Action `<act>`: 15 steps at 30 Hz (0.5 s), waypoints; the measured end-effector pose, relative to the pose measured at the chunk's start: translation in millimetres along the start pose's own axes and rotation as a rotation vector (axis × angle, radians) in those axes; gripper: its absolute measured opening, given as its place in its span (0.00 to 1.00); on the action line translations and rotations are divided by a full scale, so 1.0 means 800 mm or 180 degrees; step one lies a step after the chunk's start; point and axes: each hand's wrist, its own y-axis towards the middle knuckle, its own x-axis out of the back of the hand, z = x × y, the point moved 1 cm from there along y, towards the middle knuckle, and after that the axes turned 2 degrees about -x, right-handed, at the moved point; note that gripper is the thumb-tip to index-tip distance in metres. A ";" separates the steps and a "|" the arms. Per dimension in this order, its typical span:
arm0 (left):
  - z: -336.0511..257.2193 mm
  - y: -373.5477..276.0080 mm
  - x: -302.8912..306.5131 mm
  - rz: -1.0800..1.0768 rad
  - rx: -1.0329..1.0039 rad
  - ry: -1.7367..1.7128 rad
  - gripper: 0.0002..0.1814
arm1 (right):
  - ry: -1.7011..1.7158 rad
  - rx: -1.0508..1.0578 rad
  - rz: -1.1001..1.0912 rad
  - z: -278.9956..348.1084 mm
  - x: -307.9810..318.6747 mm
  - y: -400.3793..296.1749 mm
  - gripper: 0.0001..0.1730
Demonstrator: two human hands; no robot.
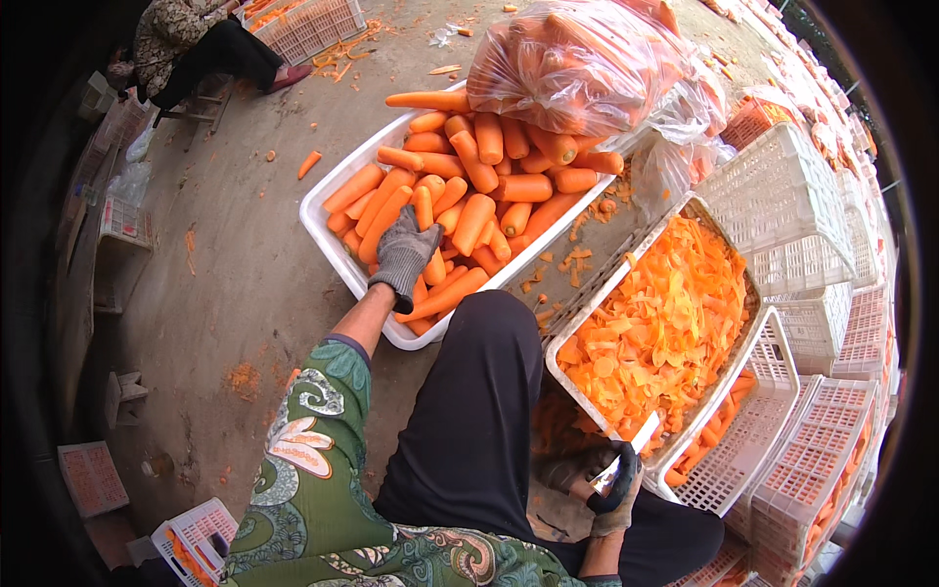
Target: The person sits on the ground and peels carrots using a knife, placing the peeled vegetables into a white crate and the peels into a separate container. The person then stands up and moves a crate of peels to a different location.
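My left hand point(407, 249), in a grey knit glove, reaches into a white plastic tub point(323, 257) heaped with whole orange carrots point(475, 224). Its fingers touch carrots near the tub's left side; whether they grip one is unclear. Low at the right, my right hand point(620, 480), in a dark-palmed glove, is closed around a hand tool with a shiny metal part point(607, 475); its exact kind is hard to tell. That hand is beside the near corner of a crate point(579, 400) filled with carrot peelings point(660, 308).
A clear plastic bag of carrots point(572, 66) lies across the tub's far end. White plastic crates point(781, 198) stand stacked at the right, and one crate point(763, 440) holds carrots. Another person point(198, 51) sits at upper left beside a crate point(308, 29). Scraps litter the concrete floor point(220, 293).
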 end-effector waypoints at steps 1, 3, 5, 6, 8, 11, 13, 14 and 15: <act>-0.028 0.004 0.031 -0.0200 -0.0313 -0.0245 0.28 | -0.0110 0.0279 -0.0003 0.038 -0.014 -0.011 0.15; -0.083 -0.015 0.099 -0.0260 -0.1188 -0.1929 0.19 | 0.0377 0.0158 0.0084 0.082 -0.032 -0.014 0.14; -0.169 -0.075 0.146 -0.0885 -0.2686 -0.1354 0.21 | 0.1327 -0.0255 -0.0029 0.102 -0.042 -0.002 0.14; -0.198 -0.110 0.164 -0.0899 -0.3256 -0.1170 0.22 | 0.1904 -0.0730 0.0035 0.131 -0.054 0.001 0.15; -0.248 -0.186 0.174 -0.0541 -0.4090 -0.0689 0.25 | 0.1400 -0.0159 0.0289 0.168 -0.069 -0.010 0.16; -0.276 -0.276 0.129 -0.0015 -0.5139 0.0072 0.20 | -0.0569 0.1956 -0.0003 0.181 -0.036 -0.041 0.22; -0.281 -0.310 0.078 0.0252 -0.5165 0.0535 0.20 | -0.1245 0.2349 -0.0221 0.158 -0.008 -0.068 0.26; -0.281 -0.321 0.063 0.0325 -0.5214 0.0607 0.20 | -0.1258 0.2319 -0.0204 0.145 -0.001 -0.079 0.28; -0.281 -0.332 0.047 0.0404 -0.5275 0.0657 0.19 | -0.1181 0.2205 -0.0235 0.135 0.003 -0.088 0.26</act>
